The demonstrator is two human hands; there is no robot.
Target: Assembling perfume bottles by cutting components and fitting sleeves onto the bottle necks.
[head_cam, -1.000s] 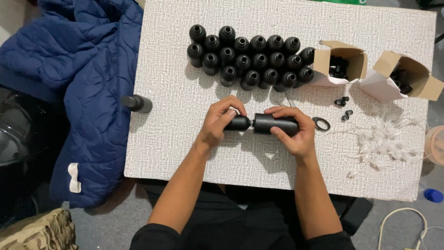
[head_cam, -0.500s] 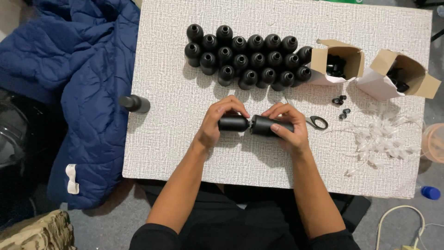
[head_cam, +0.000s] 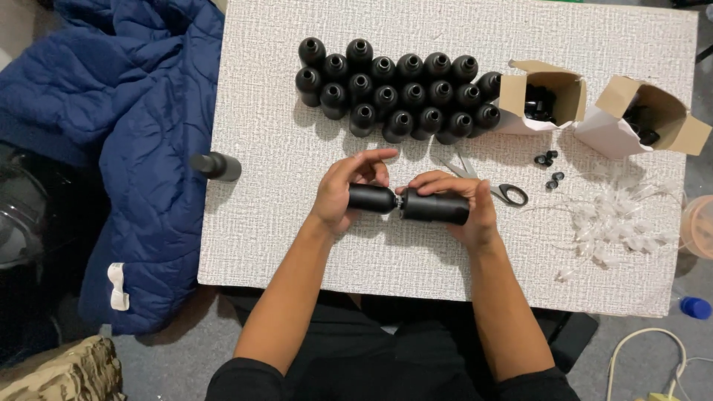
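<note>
My left hand (head_cam: 343, 191) grips a small black bottle (head_cam: 371, 198) lying sideways, its neck pointing right. My right hand (head_cam: 464, 208) holds a second black bottle (head_cam: 437, 207), also sideways, its mouth facing left. The two openings meet mouth to mouth above the middle of the white textured table (head_cam: 252, 215). Both hands hover just over the tabletop near its front half.
Several upright black bottles (head_cam: 397, 87) cluster at the back of the table. Two open cardboard boxes (head_cam: 541, 98) (head_cam: 643, 117) lie at the right. Scissors (head_cam: 499, 191), small black caps (head_cam: 548, 159), clear plastic bits (head_cam: 609, 215), one capped bottle (head_cam: 217, 165) at the left edge, blue jacket (head_cam: 111, 126).
The two bottles stay joined mouth to mouth; my left fingers have lifted and shifted on their bottle. The view has drifted slightly.
</note>
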